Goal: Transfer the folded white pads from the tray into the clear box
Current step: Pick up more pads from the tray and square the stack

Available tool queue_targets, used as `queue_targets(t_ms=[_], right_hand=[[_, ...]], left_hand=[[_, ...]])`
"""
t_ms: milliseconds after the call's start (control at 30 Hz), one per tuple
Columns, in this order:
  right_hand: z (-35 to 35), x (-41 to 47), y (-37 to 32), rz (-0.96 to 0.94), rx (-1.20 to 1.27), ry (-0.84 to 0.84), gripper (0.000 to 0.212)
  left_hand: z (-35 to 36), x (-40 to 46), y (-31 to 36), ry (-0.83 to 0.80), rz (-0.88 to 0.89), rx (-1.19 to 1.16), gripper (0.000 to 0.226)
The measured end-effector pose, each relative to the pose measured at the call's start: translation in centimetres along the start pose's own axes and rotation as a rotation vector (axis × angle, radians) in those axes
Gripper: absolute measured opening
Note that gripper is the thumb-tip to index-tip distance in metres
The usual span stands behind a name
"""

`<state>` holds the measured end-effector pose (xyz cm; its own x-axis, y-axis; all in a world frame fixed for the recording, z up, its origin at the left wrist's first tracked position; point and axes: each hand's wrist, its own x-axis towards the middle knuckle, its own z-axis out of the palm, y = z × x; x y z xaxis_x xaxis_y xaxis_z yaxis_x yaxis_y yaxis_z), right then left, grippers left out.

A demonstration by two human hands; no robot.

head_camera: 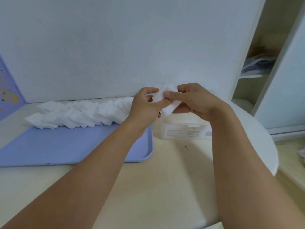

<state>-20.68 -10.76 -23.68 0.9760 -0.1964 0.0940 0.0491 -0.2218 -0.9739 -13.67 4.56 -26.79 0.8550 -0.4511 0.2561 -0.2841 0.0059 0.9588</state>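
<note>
Bench (165,179): a pale cream surface is being seen against a plain white wall (115,47), with an open shelf unit (257,66) at the right.
Tray (66,146): a flat lavender-blue tray with a raised rim is lying on the bench at the left.
Folded white pads (79,114): a long overlapping row of soft, square, fluffy white pads is being kept along the tray's far edge, next to the wall.
Held pads (166,100): a small bunch of the same white pads is being held up above the clear box, between both hands.
Left hand (145,104): its thumb and curled fingers are being pinched on the bunch's left side.
Right hand (194,100): its thumb and fingers are being closed on the bunch's right side.
Clear box (184,129): a see-through box with a printed label is standing on the bench just right of the tray, partly hidden beneath the hands.
</note>
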Motion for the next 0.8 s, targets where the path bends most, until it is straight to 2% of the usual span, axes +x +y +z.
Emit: queue_targets(t_ms=[33,100,167,233,300,500,633,767,800], right_hand=[[-0.4,0.0,0.2,0.016,0.000,0.064,0.040],[-1.7,0.2,0.6,0.046,-0.084,0.287,0.042],[-3.2,0.3,1.2,0.109,-0.328,0.559,0.045],[-4.4,0.2,1.8,0.208,-0.492,0.673,0.050],[-4.7,0.2,2.2,0.296,-0.524,0.628,0.056],[-4.5,0.1,2.0,0.375,-0.572,0.516,0.064],[-3.7,1.0,2.7,0.471,-0.717,0.552,0.073],[-3.2,1.3,3.3,0.535,-0.766,0.602,0.056],[-3.0,1.4,3.4,0.519,-0.777,0.601,0.059]], left_hand=[[0.6,0.0,-0.4,0.026,0.045,0.063,0.054],[1.0,0.0,-1.3,0.029,0.249,0.314,0.061],[0.3,-0.1,-2.7,-0.077,0.438,0.585,0.063],[-0.3,-0.2,-4.1,-0.198,0.473,0.777,0.057],[-0.4,0.1,-5.3,-0.223,0.458,0.794,0.056],[-0.1,0.2,-5.6,-0.194,0.461,0.740,0.046],[-0.1,-0.3,-5.3,-0.180,0.480,0.740,0.048],[0.1,-0.7,-5.0,-0.169,0.471,0.791,0.059],[0.1,-0.8,-5.0,-0.174,0.464,0.804,0.061]])
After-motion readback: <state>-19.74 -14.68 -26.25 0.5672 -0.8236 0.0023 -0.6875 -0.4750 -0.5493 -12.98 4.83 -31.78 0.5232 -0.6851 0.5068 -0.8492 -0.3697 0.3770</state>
